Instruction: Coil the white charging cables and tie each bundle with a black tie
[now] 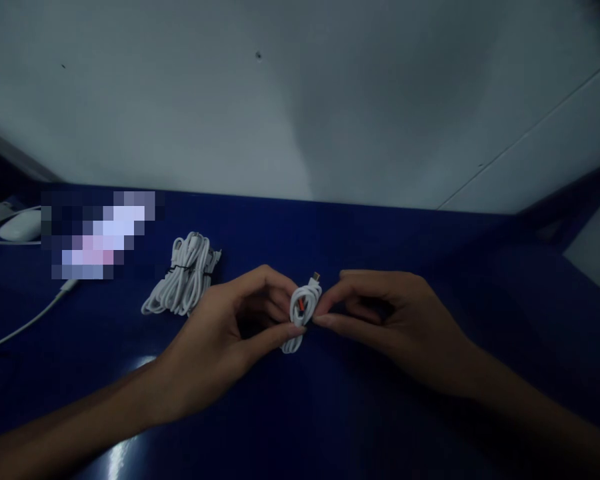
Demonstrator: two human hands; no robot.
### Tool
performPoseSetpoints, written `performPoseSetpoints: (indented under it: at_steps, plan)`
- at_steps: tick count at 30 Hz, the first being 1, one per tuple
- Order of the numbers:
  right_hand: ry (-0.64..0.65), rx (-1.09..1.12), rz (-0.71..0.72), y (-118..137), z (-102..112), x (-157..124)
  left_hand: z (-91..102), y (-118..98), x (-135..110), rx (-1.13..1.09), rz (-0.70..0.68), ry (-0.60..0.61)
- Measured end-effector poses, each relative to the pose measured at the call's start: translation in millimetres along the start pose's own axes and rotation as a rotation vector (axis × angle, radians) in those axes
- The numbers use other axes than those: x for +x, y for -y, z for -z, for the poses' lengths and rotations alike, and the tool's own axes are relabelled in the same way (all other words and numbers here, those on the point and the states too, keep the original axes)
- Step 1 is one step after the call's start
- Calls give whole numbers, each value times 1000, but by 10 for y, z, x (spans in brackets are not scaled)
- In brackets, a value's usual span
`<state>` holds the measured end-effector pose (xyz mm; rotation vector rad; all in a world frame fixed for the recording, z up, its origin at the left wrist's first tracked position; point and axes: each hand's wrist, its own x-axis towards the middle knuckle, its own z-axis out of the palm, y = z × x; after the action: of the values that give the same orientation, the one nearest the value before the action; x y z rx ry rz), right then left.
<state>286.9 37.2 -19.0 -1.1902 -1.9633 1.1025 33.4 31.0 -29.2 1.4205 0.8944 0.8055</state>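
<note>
A white USB cable (307, 298), wound into a small bundle, is held up over the blue table (380, 427). One metal plug sticks out at its top, and a bit of orange shows inside the loops. My left hand (230, 327) grips the bundle from the left between thumb and fingers. From the right, my right hand (400, 320) pinches at the bundle's edge with thumb and forefinger. Beyond my left wrist lies a pile of white cables (185, 277), coiled and tied with dark ties.
At the left a blurred-out lit object (107, 237) lies with a white cord (27, 333) plugged into its near end. A white rounded device (20, 227) sits farther left. A pale wall (220, 120) rises along the table's back edge.
</note>
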Motion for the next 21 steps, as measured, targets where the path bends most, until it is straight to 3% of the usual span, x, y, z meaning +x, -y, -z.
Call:
performPoseSetpoints:
  at_steps: [7, 9, 15, 18, 21]
  plan:
    - [38, -21, -59, 64, 34, -1, -13, -1, -12, 35, -24, 7]
    - [-6, -77, 23, 67, -1, -20, -18, 5, -26, 44, -36, 3]
    - [-202, -416, 492, -17, -163, -109, -23, -7, -20, -19, -11, -90]
    - [-259, -503, 567, -29, -204, -129, -21, -25, -14, -97, 30, -124]
    - [-297, -492, 549, -7, -213, -136, -18, -31, -8, -209, 73, -130]
